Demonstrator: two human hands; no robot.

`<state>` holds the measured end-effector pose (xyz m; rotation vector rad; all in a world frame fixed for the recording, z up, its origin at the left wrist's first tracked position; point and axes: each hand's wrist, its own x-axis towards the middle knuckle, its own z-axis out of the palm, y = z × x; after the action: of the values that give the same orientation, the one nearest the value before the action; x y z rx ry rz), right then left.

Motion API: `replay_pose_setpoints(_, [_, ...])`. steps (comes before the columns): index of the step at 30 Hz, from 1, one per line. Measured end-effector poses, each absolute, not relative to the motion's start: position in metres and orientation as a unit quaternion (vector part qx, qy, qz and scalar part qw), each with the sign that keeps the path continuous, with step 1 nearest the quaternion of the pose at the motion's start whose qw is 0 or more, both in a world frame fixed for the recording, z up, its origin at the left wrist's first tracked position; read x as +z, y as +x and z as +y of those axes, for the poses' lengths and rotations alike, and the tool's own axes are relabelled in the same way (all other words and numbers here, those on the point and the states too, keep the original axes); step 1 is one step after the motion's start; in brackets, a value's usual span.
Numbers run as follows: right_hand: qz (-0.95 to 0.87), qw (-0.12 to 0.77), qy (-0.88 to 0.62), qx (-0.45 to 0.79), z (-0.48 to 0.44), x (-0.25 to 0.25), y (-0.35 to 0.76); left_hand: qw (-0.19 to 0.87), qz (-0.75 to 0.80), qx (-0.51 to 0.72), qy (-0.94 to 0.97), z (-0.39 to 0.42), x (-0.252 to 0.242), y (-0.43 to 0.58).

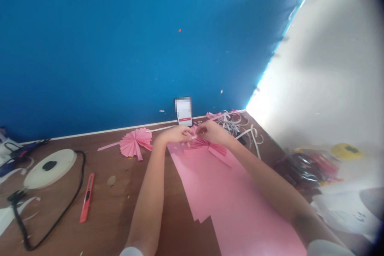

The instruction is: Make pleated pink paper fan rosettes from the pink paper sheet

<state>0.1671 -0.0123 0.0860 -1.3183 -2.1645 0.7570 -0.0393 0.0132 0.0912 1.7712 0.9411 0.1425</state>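
Observation:
My left hand (pixel 177 134) and my right hand (pixel 212 131) meet just in front of the phone, fingertips bent inward. Between them runs a small pale strip (pixel 193 137), pinched from both sides; whether it is tape or paper I cannot tell. Right below my fingers lies a pleated pink paper fan (pixel 207 144), partly covered by my right hand, with a narrow pink paper strip (pixel 219 156) stretching from it. Under it spreads a large pink paper sheet (pixel 228 200). Left of my left hand rests another pleated pink fan (pixel 135 143).
A phone (pixel 184 113) leans on the blue wall. Curled white strips (pixel 232 122) pile at the back right. On the left are a red utility knife (pixel 87 198), a white disc-shaped device (pixel 50 169) and a black cable (pixel 67 200). Plastic bags (pixel 312 168) sit at the right.

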Motion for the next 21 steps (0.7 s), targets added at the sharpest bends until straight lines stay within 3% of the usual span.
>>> replay_pose_setpoints(3, [-0.809,0.19,-0.517,0.205,-0.021,0.091,0.166,0.513,0.41,0.042,0.753,0.012,0.093,-0.045])
replay_pose_setpoints(10, [-0.817,0.136,-0.535,0.17,-0.03,0.095,0.166,0.463,0.416,0.018,0.782,0.012,0.096,-0.048])
replay_pose_setpoints(21, [-0.825,0.223,-0.473,0.215,-0.039,0.117,0.168,0.477,0.316,0.056,0.818,0.005,0.107,-0.039])
